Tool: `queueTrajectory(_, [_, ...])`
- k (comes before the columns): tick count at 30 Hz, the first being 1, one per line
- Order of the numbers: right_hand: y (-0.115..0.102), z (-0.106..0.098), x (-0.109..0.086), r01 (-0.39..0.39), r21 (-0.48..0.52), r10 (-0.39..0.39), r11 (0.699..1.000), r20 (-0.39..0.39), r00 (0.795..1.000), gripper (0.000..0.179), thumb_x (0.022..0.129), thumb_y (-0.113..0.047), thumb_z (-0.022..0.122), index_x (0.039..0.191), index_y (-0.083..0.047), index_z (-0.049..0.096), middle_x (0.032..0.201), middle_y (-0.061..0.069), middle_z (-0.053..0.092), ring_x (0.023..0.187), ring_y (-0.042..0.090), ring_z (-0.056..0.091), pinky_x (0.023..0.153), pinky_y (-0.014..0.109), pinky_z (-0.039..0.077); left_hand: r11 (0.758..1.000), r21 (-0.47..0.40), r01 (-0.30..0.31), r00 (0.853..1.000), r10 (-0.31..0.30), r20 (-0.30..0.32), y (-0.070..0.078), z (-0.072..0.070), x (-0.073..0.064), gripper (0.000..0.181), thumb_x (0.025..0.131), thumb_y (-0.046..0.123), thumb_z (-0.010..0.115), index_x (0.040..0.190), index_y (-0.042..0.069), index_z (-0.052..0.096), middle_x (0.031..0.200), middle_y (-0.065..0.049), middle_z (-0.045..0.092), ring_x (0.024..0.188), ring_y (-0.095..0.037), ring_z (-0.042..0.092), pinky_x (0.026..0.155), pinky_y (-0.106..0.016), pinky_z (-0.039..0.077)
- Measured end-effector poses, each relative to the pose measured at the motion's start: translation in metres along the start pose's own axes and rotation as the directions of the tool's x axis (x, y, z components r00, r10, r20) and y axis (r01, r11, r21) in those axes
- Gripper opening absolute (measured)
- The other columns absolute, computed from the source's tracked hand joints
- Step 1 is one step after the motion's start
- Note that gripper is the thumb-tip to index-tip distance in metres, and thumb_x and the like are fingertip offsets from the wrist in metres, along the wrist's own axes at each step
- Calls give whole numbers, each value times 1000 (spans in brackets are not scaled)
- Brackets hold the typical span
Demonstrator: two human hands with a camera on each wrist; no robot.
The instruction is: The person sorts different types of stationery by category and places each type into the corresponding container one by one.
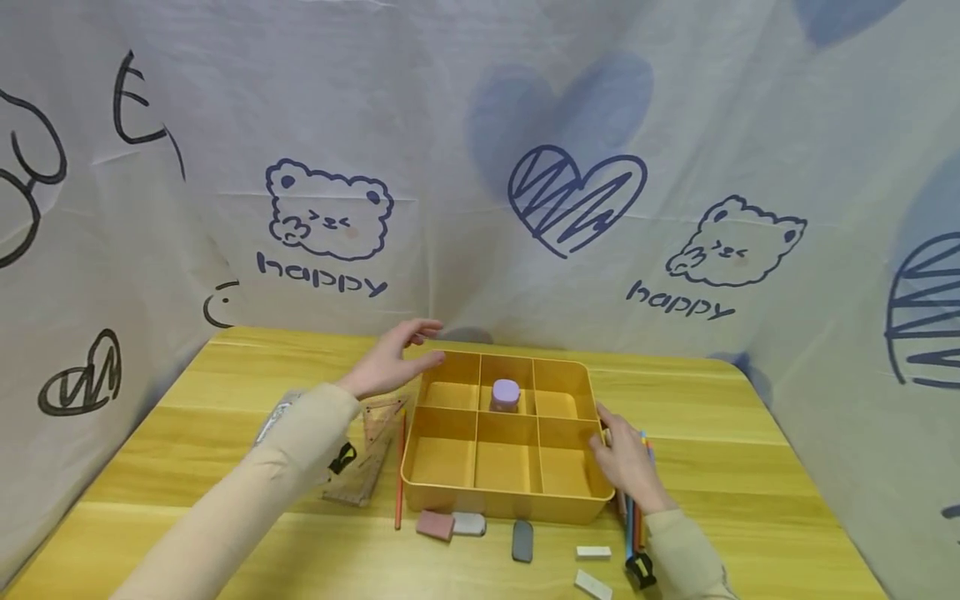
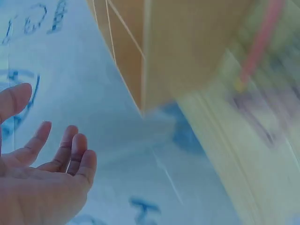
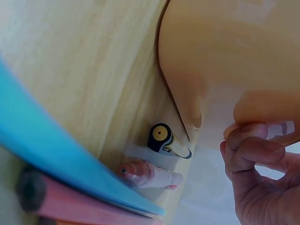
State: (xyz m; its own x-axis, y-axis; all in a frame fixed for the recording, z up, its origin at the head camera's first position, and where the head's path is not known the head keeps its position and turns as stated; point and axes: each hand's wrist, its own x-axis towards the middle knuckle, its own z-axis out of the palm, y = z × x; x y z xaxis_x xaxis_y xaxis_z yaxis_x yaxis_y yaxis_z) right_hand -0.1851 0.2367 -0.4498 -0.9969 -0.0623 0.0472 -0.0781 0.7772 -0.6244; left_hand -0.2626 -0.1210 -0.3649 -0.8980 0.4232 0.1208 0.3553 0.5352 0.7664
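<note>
A yellow organizer box [image 1: 507, 504] with several square compartments stands mid-table. In its back middle compartment sits a small lilac rounded item [image 1: 506, 395], whose kind I cannot tell. My left hand [image 1: 390, 360] hovers by the box's back left corner, its fingers loosely spread and nothing held. The left wrist view has those fingers [image 2: 88, 164] apart from the box [image 2: 187, 47]. At the right side, my right hand [image 1: 628, 457] grips the box wall. Close up in the right wrist view, the right hand's curled fingers [image 3: 248, 147] meet the box edge [image 3: 211, 56].
Left of the box lie a red pencil [image 1: 400, 475], clear set squares [image 1: 382, 421] and a black clip [image 1: 342, 458]. In front are a pink eraser [image 1: 435, 525], a white eraser [image 1: 469, 524], a grey eraser [image 1: 522, 541] and white blocks [image 1: 593, 552]. Coloured pencils [image 1: 631, 529] lie right.
</note>
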Motion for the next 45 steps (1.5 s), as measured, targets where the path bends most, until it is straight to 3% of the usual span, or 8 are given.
queueTrajectory(4, [0,-1,1,4,-6,-4,1000,-4,1000,56,100,-6,46,152,11,32,141,37,50,117,46,59,80,42,51,997,63,47,998,-45,-39,-19,-30,-24,52,101,22,59,148,4,45,147,-27,49,133,-46,46,112,-64,38])
queueTrajectory(8, [-2,-1,0,4,-17,-4,1000,-9,1000,56,100,-6,47,151,10,34,135,35,54,113,43,61,84,47,53,983,122,134,991,-132,-22,-46,-55,-47,54,101,22,58,147,-2,43,144,-32,48,128,-49,48,106,-65,43])
queueTrajectory(11, [-2,0,-1,2,-16,-2,1000,-12,1000,56,100,-6,47,152,10,34,135,35,54,114,43,60,87,51,53,962,170,212,976,-216,6,-66,-71,-62,55,100,20,58,145,-7,42,139,-37,48,121,-50,52,98,-61,49])
queueTrajectory(16, [-2,1,0,8,-9,-9,1000,-18,1000,56,100,-7,45,152,10,34,135,35,55,115,44,60,88,50,52,905,268,332,937,-349,17,-91,-89,-82,55,95,15,62,138,-14,44,127,-40,54,111,-50,58,86,-53,55])
queueTrajectory(25, [-1,1,-1,8,0,-8,1000,-8,1000,56,100,-7,45,153,10,32,140,36,51,116,44,59,85,47,51,793,356,495,846,-533,10,-112,-93,-100,66,91,25,70,135,-15,42,128,-41,53,112,-50,55,90,-57,51])
queueTrajectory(29, [-2,1,-1,8,-2,-8,1000,-13,1000,56,100,-6,45,152,10,33,139,36,52,117,45,59,88,50,52,770,363,526,820,-572,25,-117,-92,-104,74,89,32,74,134,-15,40,129,-40,51,112,-48,54,92,-57,49])
queueTrajectory(41, [-1,0,0,2,-2,-2,1000,-6,1000,56,100,-6,45,153,9,33,136,35,54,110,39,60,82,44,50,768,335,546,804,-593,49,-121,-86,-110,76,88,33,75,130,-18,37,114,-34,58,95,-35,57,80,-43,51])
queueTrajectory(45, [-2,0,0,11,5,-11,1000,-4,1000,56,100,-5,46,152,9,34,135,35,55,109,39,61,81,43,51,762,352,543,804,-593,43,-119,-83,-111,74,88,32,75,129,-18,39,109,-31,59,93,-33,57,79,-41,51])
